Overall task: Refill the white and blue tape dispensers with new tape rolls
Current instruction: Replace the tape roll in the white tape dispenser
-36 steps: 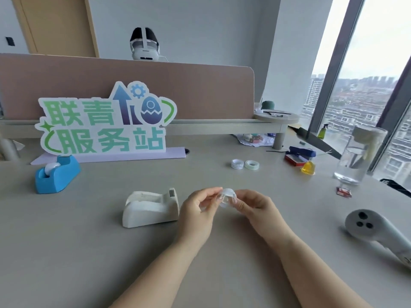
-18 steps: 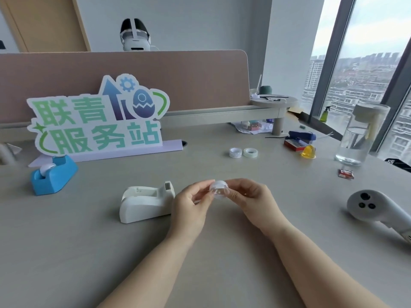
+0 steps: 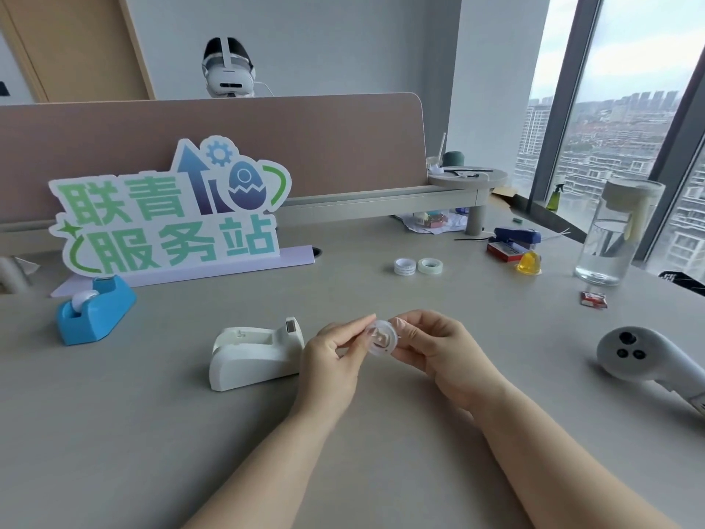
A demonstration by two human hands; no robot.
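On the grey desk (image 3: 114, 433) by the window, I am pinching a small clear plastic tape roll (image 3: 381, 336) between my left hand (image 3: 332, 357) and right hand (image 3: 442, 351), probably seating it on its hub, beside the emptied white tape dispenser (image 3: 253, 357). The blue tape dispenser (image 3: 95, 313) is waiting far left; two spare rolls (image 3: 417, 266) are lying beyond.

a clear tape roll (image 3: 381, 336) is held above the desk, its open face toward the camera; the white dispenser (image 3: 255, 356) sits just left of it, cradle empty; the blue dispenser (image 3: 95, 313) stands far left with a roll inside; two spare rolls (image 3: 417, 266) lie flat farther back
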